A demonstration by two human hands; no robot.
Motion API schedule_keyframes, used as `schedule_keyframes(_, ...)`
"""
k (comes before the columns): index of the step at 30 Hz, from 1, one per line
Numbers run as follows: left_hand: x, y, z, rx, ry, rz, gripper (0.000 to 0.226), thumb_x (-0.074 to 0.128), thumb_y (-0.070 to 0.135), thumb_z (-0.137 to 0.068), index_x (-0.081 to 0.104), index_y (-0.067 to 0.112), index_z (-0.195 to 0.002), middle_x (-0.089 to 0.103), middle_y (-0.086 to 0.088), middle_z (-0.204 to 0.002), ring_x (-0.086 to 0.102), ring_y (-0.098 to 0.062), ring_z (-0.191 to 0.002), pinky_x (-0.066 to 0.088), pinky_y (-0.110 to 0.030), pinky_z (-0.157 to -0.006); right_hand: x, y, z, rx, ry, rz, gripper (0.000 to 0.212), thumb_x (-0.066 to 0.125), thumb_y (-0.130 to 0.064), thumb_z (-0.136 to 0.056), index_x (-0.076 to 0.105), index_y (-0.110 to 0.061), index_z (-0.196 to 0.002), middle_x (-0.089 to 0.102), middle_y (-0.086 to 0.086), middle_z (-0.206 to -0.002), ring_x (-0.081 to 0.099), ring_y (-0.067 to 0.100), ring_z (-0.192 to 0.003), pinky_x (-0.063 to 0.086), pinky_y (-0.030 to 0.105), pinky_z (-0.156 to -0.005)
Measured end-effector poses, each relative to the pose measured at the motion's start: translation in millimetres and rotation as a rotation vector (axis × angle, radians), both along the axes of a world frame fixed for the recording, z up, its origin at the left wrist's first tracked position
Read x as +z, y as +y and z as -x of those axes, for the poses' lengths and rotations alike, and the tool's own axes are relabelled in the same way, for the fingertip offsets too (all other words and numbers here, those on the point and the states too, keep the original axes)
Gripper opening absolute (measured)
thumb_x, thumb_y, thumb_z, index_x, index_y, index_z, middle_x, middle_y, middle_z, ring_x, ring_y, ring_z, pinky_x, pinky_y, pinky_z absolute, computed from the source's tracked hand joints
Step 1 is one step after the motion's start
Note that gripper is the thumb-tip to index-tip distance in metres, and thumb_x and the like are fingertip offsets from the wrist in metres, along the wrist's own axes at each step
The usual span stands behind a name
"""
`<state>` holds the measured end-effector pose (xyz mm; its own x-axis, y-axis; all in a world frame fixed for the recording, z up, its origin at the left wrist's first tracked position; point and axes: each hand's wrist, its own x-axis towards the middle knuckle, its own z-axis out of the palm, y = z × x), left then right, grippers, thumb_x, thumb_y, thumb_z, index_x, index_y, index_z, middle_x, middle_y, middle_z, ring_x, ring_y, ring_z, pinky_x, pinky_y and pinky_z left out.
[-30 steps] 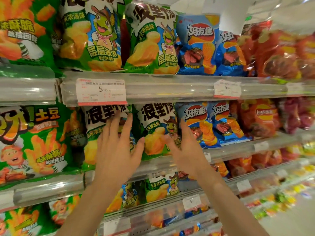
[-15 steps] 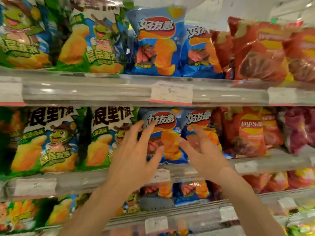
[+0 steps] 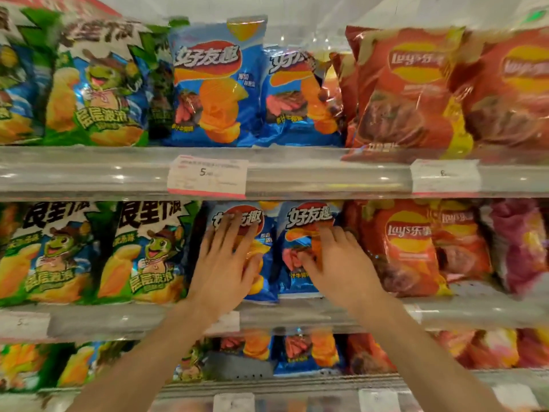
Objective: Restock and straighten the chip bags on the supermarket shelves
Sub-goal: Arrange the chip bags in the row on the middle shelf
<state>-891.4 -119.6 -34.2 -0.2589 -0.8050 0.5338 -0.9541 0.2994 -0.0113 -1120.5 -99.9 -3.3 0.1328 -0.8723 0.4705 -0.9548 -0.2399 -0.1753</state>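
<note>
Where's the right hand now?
Head view, center-right: the right hand rests on the right-hand blue bag on the middle shelf, just left of the red Lay's bag.

1. Top shelf (image 3: 326, 173): green bags (image 3: 98, 90), blue bags (image 3: 214, 84), red bags (image 3: 407, 93), standing upright.
2. Middle shelf (image 3: 475, 310): green bags (image 3: 148, 251), blue bags (image 3: 303, 281), red bags (image 3: 407, 248), one purple bag (image 3: 517, 242).
3. Lower shelf (image 3: 297, 382): more bags, blurred.
4. Price tags (image 3: 208, 175) on the rails.
</note>
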Motion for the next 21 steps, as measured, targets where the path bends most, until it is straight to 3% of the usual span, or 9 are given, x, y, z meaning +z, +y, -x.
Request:
schedule_keyframes(3, -7, -2, 0, 0.029, -0.014, -0.004, 0.064, 0.02, 0.055, -0.103, 0.027, 0.025, -0.16, 0.025, -0.012, -0.166, 0.017, -0.031, -0.155, 0.014, -0.055, -0.125, -11, -5, -6, 0.004, 0.042, 0.056, 0.067, 0.045, -0.056, -0.097, 0.041, -0.011, -0.148, 0.045, 0.014, -0.149, 0.043, 0.036, -0.135, 0.042, 0.049, -0.104)
schedule_keyframes(6, -10, -1, 2, 0.071, -0.032, -0.015, 0.067, 0.018, 0.059, -0.102, 0.019, 0.027, -0.162, 0.014, -0.01, -0.169, 0.008, -0.029, -0.157, 0.011, -0.06, -0.123, -26, -11, -11, 0.016, 0.045, 0.036, 0.073, 0.031, -0.06, -0.101, 0.03, -0.013, -0.156, 0.025, 0.015, -0.164, 0.021, 0.034, -0.152, 0.025, 0.051, -0.12)
schedule_keyframes(13, -15, -4, 4, 0.095, -0.014, -0.045, 0.071, 0.007, 0.063, -0.098, 0.002, 0.031, -0.162, -0.007, -0.005, -0.17, -0.01, -0.025, -0.157, 0.005, -0.061, -0.123, -42, -16, -13, -0.001, 0.066, -0.007, 0.083, -0.009, -0.069, -0.093, 0.006, -0.024, -0.161, -0.005, 0.006, -0.169, -0.009, 0.025, -0.155, -0.003, 0.055, -0.124)
schedule_keyframes(18, -17, 0, 8, 0.111, 0.05, -0.045, 0.071, 0.012, 0.06, -0.099, 0.006, 0.029, -0.163, -0.004, -0.007, -0.17, -0.003, -0.028, -0.157, 0.012, -0.061, -0.123, -43, -18, -13, -0.005, -0.011, -0.122, 0.077, 0.002, -0.072, -0.092, -0.007, -0.034, -0.159, -0.019, -0.003, -0.168, -0.016, 0.021, -0.154, -0.001, 0.056, -0.123)
schedule_keyframes(21, -18, -2, 7, 0.097, 0.059, -0.049, 0.07, 0.011, 0.061, -0.099, 0.0, 0.032, -0.162, -0.011, -0.005, -0.17, -0.009, -0.026, -0.157, 0.008, -0.059, -0.123, -34, -18, -15, -0.012, -0.019, -0.158, 0.076, 0.013, -0.07, -0.096, 0.002, -0.031, -0.16, -0.01, 0.0, -0.169, -0.008, 0.023, -0.155, -0.001, 0.056, -0.122)
